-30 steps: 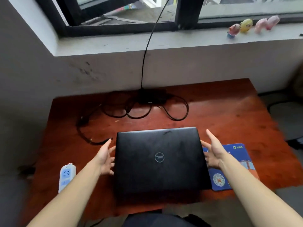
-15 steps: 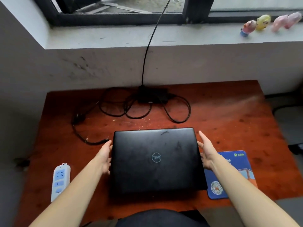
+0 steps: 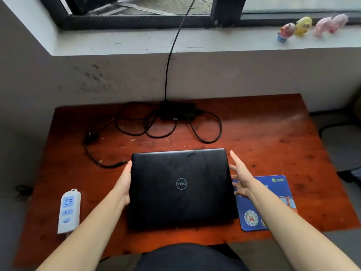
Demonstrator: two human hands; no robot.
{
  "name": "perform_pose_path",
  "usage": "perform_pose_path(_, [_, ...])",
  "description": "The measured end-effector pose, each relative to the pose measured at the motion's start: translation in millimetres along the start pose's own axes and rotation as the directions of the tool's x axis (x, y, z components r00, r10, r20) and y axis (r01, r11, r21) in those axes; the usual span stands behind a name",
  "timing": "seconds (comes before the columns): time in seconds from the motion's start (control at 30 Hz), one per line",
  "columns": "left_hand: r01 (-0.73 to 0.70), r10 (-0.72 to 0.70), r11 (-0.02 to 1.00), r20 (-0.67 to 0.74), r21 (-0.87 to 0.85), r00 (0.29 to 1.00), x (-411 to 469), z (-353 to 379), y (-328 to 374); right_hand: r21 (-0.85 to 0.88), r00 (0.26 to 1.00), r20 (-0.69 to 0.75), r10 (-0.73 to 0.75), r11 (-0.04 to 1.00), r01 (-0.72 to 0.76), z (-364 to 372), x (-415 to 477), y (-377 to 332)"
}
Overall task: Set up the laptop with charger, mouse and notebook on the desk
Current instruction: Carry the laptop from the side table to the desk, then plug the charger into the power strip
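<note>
A closed black laptop (image 3: 180,187) lies flat in the middle of the red-brown desk (image 3: 273,137). My left hand (image 3: 124,182) presses flat against its left edge with straight fingers. My right hand (image 3: 239,176) is at its right edge, fingers spread and straight, just touching or a little off the side. The black charger brick (image 3: 177,111) lies at the back of the desk with its cable looped around it, the loose plug end (image 3: 122,163) lying left of the laptop. A blue mouse pad (image 3: 273,202) sits to the laptop's right, partly under my right forearm.
A white and blue power strip (image 3: 68,211) lies at the desk's front left. A black cord (image 3: 172,47) runs up from the charger over the window sill (image 3: 195,44). Small toy figures (image 3: 303,26) stand on the sill at the right. A grey wall is behind the desk.
Both hands have stayed beside the laptop; the left hand has closed in against its left edge. The laptop has barely shifted, while the camera has tilted down and closer.
</note>
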State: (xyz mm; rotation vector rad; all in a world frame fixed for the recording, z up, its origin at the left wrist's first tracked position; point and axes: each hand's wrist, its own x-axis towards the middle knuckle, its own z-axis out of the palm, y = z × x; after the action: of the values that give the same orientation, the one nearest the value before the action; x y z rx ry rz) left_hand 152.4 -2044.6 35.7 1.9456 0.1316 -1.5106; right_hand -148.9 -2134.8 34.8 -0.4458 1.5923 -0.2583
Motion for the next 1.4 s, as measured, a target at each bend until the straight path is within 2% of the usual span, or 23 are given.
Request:
perform_pose_path(0.2, [-0.111,0.11,0.993,0.025,0.028,0.994,-6.1,-9.9,-23.3,-0.041,0.991,0.069,-0.114,0.992,0.117,3.7,-14.6,12.5])
perform_pose_path(0.37, [-0.183,0.182,0.983,0.073,0.011,0.981,-8.0,-17.7,-46.5,-0.024,0.986,0.112,-0.125,0.991,0.129,-16.1,-8.2,23.6])
perform_pose_path(0.53, [-0.316,0.306,0.937,0.088,0.147,0.948,-30.4,-15.3,-45.6,0.062,0.961,0.198,-0.192,0.981,0.183,-33.5,3.8,9.8])
perform_pose_path(0.63, [-0.485,0.473,0.823,0.116,0.296,0.873,-41.8,-16.0,-45.7,0.036,0.935,0.246,-0.256,0.966,0.256,-21.8,4.6,1.1])
perform_pose_path(0.7, [-0.553,0.58,0.665,0.119,0.503,0.806,-48.2,-19.8,-51.9,-0.009,0.921,0.268,-0.284,0.955,0.298,-7.4,6.6,-1.2])
perform_pose_path(0.8, [-0.494,0.656,0.377,0.151,0.784,0.739,-52.5,-30.9,-70.1,-0.08,0.897,0.306,-0.319,0.93,0.358,20.2,7.5,0.4])
perform_pose_path(0.9, [-0.402,0.687,0.21,0.158,0.891,0.709,-44.3,-50.4,-80.9,-0.238,0.858,0.29,-0.424,0.836,0.494,45.3,9.7,11.3])
perform_pose_path(0.97, [-0.368,0.681,0.178,0.156,0.913,0.715,-36.8,-64.4,-82.3,-0.331,0.828,0.262,-0.495,0.76,0.559,58.2,8.3,22.0])
perform_pose_path(1.1, [-0.34,0.69,0.159,0.142,0.927,0.709,-12.5,-83.0,-63.1,-0.5,0.808,0.28,-0.518,0.64,0.584,78.1,2.5,29.8])
perform_pose_path(1.23, [-0.359,0.687,0.111,0.189,0.927,0.702,22.8,-105.0,-38.8,-0.619,0.799,0.278,-0.533,0.537,0.573,111.9,4.7,37.8])
perform_pose_path(1.33, [-0.364,0.673,0.049,0.239,0.93,0.7,46.6,-117.1,-23.9,-0.688,0.791,0.263,-0.553,0.467,0.555,145.8,7.0,45.2])
perform_pose_path(1.4, [-0.366,0.669,-0.025,0.287,0.93,0.686,67.3,-126.5,-13.6,-0.781,0.788,0.257,-0.559,0.36,0.51,174.9,11.2,50.7])
